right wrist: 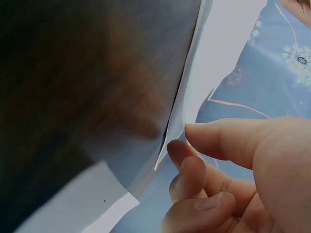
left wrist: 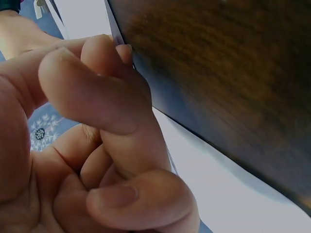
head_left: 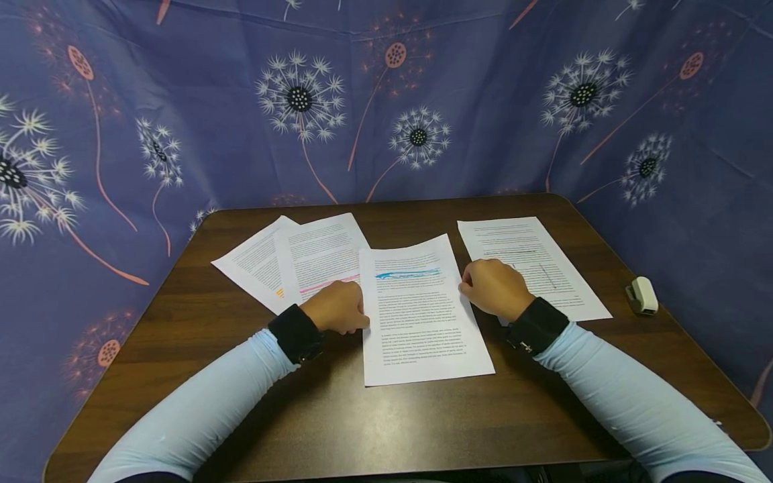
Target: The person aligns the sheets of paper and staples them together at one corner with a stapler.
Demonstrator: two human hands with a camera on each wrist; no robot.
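A printed sheet of paper [head_left: 423, 322] with a blue highlighter streak across its upper part is in front of me in the head view, slightly tilted. My left hand [head_left: 338, 307] pinches its left edge, fingers curled; in the left wrist view the left hand [left wrist: 116, 121] has thumb and index finger at the paper's edge. On the opposite edge, my right hand [head_left: 496, 288] pinches the same sheet, and the right wrist view shows the right thumb and index fingertips [right wrist: 177, 148] meeting at the paper. Whether the sheet touches the table cannot be told.
Left of the held sheet, a page with a pink streak [head_left: 320, 248] overlaps a page with an orange mark [head_left: 250, 261]. Another printed page [head_left: 543, 268] lies beyond my right hand. A small white-and-dark stapler-like object [head_left: 643, 296] sits near the right edge of the brown table [head_left: 290, 436].
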